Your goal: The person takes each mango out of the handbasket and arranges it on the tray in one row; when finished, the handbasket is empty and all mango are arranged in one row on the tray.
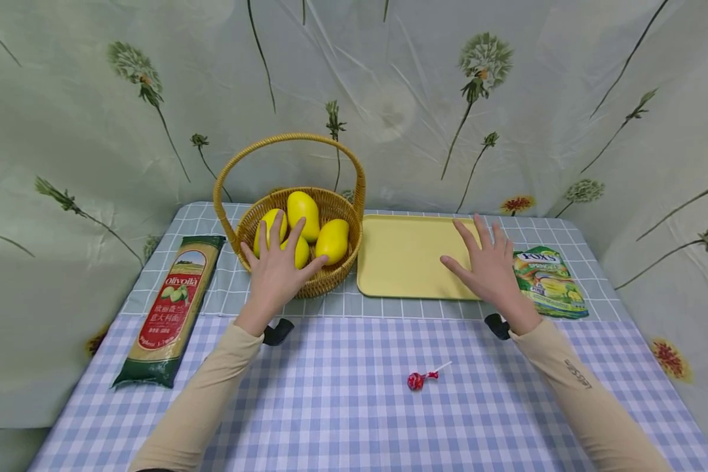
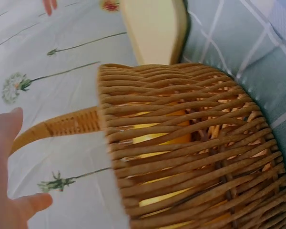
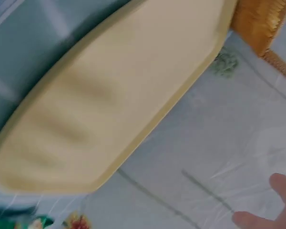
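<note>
My left hand (image 1: 275,272) hovers with spread fingers in front of a wicker basket (image 1: 330,283) that has a tall arched handle. Inside the basket lie several yellow mangoes (image 1: 333,242), partly covered by that hand in the head view. Through the weave in the left wrist view, yellow fruit (image 2: 162,198) shows. My right hand (image 1: 491,270), fingers also spread, is held over the right end of a pale yellow tray (image 1: 413,255). Neither hand holds anything. In the right wrist view the tray (image 3: 133,71) bears soft finger shadows.
At the left lies a long pack of spaghetti (image 1: 171,308). A green FOX'S candy bag (image 1: 549,282) lies right of the tray. Nearer me, a red-wrapped lollipop (image 1: 415,381) rests on the checkered tablecloth (image 1: 354,419). A dandelion-print curtain (image 1: 389,98) stands behind the table.
</note>
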A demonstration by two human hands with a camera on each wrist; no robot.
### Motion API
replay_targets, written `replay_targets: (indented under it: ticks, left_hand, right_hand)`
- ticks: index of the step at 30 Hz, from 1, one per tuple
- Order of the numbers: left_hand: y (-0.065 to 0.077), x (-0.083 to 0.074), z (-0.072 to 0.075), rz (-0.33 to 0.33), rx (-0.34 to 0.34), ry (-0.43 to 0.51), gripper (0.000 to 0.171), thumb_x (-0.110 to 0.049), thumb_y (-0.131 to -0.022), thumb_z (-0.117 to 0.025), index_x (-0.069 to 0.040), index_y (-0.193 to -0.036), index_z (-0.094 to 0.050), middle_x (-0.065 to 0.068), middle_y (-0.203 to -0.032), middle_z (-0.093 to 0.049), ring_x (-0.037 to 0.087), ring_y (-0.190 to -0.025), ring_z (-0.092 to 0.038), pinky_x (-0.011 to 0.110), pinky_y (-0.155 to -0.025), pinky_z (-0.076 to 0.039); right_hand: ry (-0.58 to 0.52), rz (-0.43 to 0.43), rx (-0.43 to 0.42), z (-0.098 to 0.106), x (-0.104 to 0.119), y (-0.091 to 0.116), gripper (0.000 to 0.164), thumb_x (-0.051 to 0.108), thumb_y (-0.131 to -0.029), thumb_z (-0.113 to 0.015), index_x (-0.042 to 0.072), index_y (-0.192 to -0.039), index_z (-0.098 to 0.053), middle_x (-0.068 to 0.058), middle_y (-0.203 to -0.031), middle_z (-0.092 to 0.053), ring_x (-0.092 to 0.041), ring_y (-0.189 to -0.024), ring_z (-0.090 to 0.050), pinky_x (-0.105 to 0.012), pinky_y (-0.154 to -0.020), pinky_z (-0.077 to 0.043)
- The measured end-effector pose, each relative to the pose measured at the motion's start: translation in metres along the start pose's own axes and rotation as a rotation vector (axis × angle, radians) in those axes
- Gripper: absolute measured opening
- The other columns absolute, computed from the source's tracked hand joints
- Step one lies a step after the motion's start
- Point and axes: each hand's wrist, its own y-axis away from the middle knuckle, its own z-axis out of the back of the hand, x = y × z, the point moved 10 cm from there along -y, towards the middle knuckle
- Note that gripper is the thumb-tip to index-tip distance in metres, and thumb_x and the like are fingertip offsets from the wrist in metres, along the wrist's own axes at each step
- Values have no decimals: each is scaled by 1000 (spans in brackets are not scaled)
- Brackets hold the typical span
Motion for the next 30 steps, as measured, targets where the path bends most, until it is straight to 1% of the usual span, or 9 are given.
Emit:
replay_targets:
  ticks: [3,5,8,11,14,19,24,26,30]
  left_hand:
    - [5,-1,15,-30,-65,90,78,-60,-87,-58,-21,-150,-33,12,-158,-9,40,-142,-1,74,-101,-1]
    - [9,1,26,-45,-117,169,73,-54,-89,-60,-19,-148,-36,12,-157,-14,40,-141,-9,71,-103,-9]
    - [16,8,43,-54,-203,335,65,-40,-91,-64,-14,-145,-42,13,-153,-22,37,-138,-20,64,-104,-20]
    - [23,18,57,-42,-272,517,56,-27,-92,-64,-9,-142,-46,14,-150,-30,33,-136,-27,59,-104,-29]
    - [30,32,63,13,-297,675,50,-18,-94,-62,-8,-141,-47,13,-147,-36,32,-134,-32,58,-104,-31]
    - [44,60,55,196,-252,862,49,-19,-98,-56,-10,-144,-42,4,-147,-36,31,-133,-35,54,-104,-33]
    - [57,79,41,353,-230,978,51,-26,-99,-54,-12,-146,-39,2,-149,-32,28,-132,-37,48,-105,-34]
    - [61,84,35,395,-225,1006,51,-26,-99,-53,-13,-147,-39,3,-150,-31,28,-131,-38,47,-104,-35]
    - [65,91,16,465,-172,1069,53,-26,-100,-51,-16,-149,-34,3,-154,-22,28,-132,-35,48,-105,-35]
  right_hand:
    - [-111,86,-28,1,18,-5,73,49,-94,-54,13,-151,-27,-25,-153,-15,-50,-137,-8,-67,-105,-7]
    - [-216,137,-32,1,32,-10,70,43,-95,-57,12,-151,-28,-25,-153,-17,-47,-138,-10,-65,-106,-10]
    - [-351,187,-24,-1,52,-17,68,36,-95,-60,12,-151,-29,-20,-153,-21,-39,-139,-16,-62,-106,-16]
    - [-479,206,-2,-5,72,-27,66,31,-95,-61,13,-151,-30,-12,-152,-28,-34,-136,-28,-57,-105,-25]
    - [-608,211,38,-12,92,-38,62,25,-96,-60,14,-150,-31,-8,-149,-34,-33,-130,-38,-52,-103,-33]
    - [-777,181,137,-29,123,-56,59,19,-97,-58,14,-150,-32,-11,-148,-35,-33,-122,-47,-47,-100,-39]
    - [-829,130,239,-51,145,-74,59,22,-98,-56,16,-150,-30,-14,-147,-35,-30,-119,-51,-44,-97,-43]
    - [-851,110,284,-61,152,-80,58,23,-99,-55,18,-150,-30,-13,-148,-34,-31,-120,-49,-43,-97,-43]
    - [-915,85,366,-77,163,-92,58,22,-99,-54,15,-151,-28,-12,-150,-29,-30,-132,-35,-44,-102,-38]
